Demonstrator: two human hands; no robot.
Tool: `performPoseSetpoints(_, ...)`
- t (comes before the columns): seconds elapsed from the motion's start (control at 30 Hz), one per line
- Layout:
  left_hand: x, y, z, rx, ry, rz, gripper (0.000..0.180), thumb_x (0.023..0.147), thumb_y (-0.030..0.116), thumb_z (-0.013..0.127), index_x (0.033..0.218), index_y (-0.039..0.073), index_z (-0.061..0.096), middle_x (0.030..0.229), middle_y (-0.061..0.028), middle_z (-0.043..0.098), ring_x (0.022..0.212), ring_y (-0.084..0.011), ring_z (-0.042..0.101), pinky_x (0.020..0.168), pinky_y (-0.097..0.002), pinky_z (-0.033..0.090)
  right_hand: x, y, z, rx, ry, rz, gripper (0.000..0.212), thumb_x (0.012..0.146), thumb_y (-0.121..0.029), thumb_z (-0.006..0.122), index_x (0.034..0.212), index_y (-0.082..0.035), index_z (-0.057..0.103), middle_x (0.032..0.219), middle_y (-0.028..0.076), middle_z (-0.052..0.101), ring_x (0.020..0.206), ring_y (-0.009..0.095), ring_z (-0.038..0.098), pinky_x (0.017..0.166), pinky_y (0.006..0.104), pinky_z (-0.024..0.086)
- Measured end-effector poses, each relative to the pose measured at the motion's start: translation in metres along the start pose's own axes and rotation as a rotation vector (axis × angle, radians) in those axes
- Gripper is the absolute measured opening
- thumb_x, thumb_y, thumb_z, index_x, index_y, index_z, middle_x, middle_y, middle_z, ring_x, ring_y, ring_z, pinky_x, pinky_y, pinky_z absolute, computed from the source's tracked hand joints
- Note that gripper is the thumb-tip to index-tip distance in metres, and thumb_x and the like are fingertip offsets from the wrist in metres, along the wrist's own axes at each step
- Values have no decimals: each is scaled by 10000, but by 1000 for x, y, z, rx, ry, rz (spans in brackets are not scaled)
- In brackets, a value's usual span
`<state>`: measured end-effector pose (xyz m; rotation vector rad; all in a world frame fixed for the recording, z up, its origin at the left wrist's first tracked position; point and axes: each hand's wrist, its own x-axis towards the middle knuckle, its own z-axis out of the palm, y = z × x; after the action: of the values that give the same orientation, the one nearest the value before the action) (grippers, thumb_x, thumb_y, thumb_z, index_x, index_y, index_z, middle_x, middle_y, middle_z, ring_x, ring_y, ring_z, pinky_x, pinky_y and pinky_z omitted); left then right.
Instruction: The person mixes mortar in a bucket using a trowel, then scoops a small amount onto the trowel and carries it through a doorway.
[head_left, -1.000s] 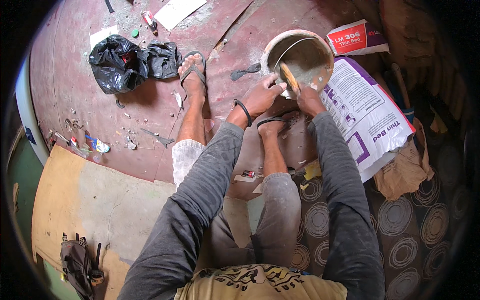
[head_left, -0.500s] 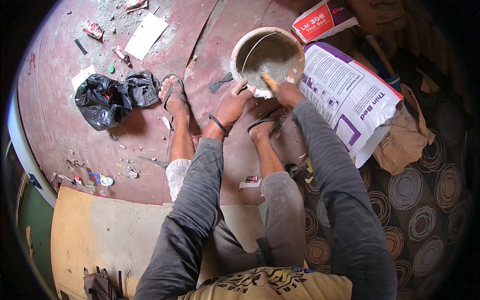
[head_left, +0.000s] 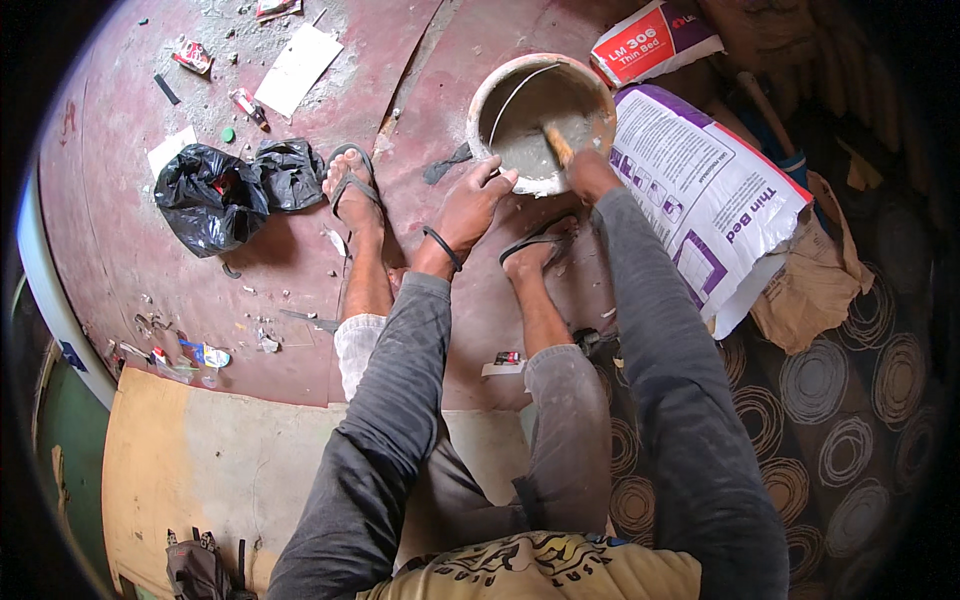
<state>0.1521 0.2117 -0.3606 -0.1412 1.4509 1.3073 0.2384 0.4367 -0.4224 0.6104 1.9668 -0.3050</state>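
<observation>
A round bucket (head_left: 477,122) with a wire handle stands on the floor just beyond my feet, its rim smeared with pale residue. Wet grey mortar (head_left: 522,152) lies inside. At the near left of the rim, my left hand (head_left: 470,215) is closed, thumb and fingers gripping the edge. My right hand (head_left: 594,177) is wrapped round a wooden handle (head_left: 558,147) over the near right rim. The handle slants into the mortar; the mix hides its far end.
Right of the bucket lies a large white and purple bag (head_left: 690,190), with a red and white bag piece (head_left: 655,42) behind it and torn brown paper (head_left: 812,285) beside it. Black plastic bags (head_left: 210,205) lie left of my sandalled feet. Litter is scattered across the reddish floor.
My right hand and the wooden handle have shifted right across the bucket, and the handle now stands steeper. My left hand stays at the rim. The whole view has shifted slightly.
</observation>
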Motion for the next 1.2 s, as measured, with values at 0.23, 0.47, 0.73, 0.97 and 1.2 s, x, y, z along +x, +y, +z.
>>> performPoseSetpoints(0.23,-5,0,-5,-20,15,-2,548,899,309,540,1297,-54,434,1135,-80,549,924,-116,512,805,-251,440,-10,-73,10,171,83,-91,241,877,-218,516,964,-7,592,895,240,625,860,397,605,715,463,469)
performPoseSetpoints(0.47,-6,2,-8,25,20,2,511,912,301,516,1292,-35,451,1141,-74,562,936,-115,516,799,-259,449,-12,-16,-7,59,32,-26,311,890,-250,496,902,22,648,903,235,631,879,375,616,735,454,474)
performPoseSetpoints(0.73,-5,-5,-12,45,43,-11,508,911,305,519,1283,-36,460,1119,-74,569,933,-119,516,806,-270,450,-38,-63,16,271,84,-192,297,905,-245,477,1006,24,551,910,257,613,880,434,582,721,456,463)
performPoseSetpoints(0.97,-2,0,-7,33,53,8,501,916,318,508,1280,-25,469,1206,-96,542,990,-142,532,826,-289,463,-11,-31,-11,229,72,55,270,884,-222,515,996,-7,632,899,240,628,883,394,607,746,463,469)
performPoseSetpoints(1.2,-3,0,-11,32,31,-17,499,926,331,492,1283,-16,468,1232,-102,533,1044,-151,523,842,-296,460,-17,-28,-1,45,-34,-195,341,913,-294,474,958,20,600,876,259,617,849,433,590,728,480,447)
